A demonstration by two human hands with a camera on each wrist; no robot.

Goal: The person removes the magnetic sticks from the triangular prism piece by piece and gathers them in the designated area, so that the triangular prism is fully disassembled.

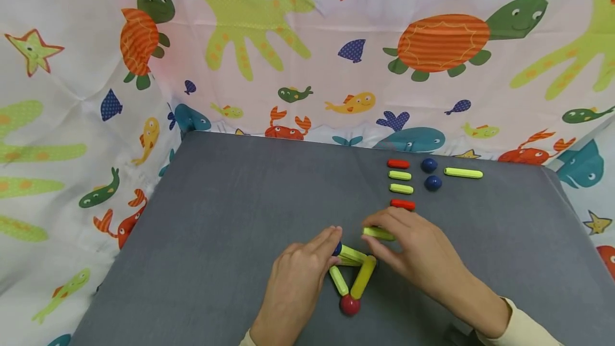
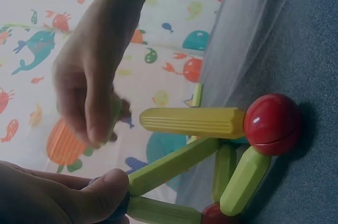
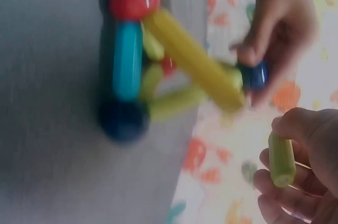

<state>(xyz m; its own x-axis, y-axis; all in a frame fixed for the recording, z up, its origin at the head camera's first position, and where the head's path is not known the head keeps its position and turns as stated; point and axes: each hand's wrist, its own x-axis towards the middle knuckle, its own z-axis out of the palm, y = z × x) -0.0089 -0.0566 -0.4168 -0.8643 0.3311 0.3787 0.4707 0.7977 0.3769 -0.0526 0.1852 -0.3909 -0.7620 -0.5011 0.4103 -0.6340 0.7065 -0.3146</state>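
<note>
A frame of ridged sticks and balls stands on the table in front of me. My left hand (image 1: pixel 295 279) pinches the blue ball (image 3: pixel 255 75) at its upper corner, where yellow-green sticks (image 2: pixel 169 166) meet. One longer yellow stick (image 3: pixel 193 57) slants up from a red ball (image 1: pixel 349 305), its upper end bare. A teal stick (image 3: pixel 128 60) links that red ball to a dark blue ball (image 3: pixel 124 119) at the base. Just right of the frame, my right hand (image 1: pixel 420 242) holds a short yellow-green stick (image 3: pixel 282 160) between thumb and fingers, apart from the frame.
Beyond my right hand lie loose pieces: red sticks (image 1: pixel 398 164), short yellow-green sticks (image 1: pixel 400 175), two blue balls (image 1: pixel 429 165) and a longer yellow-green stick (image 1: pixel 463 173). A sea-animal cloth (image 1: pixel 307 31) hangs along the back and left of the grey table (image 1: pixel 230 191).
</note>
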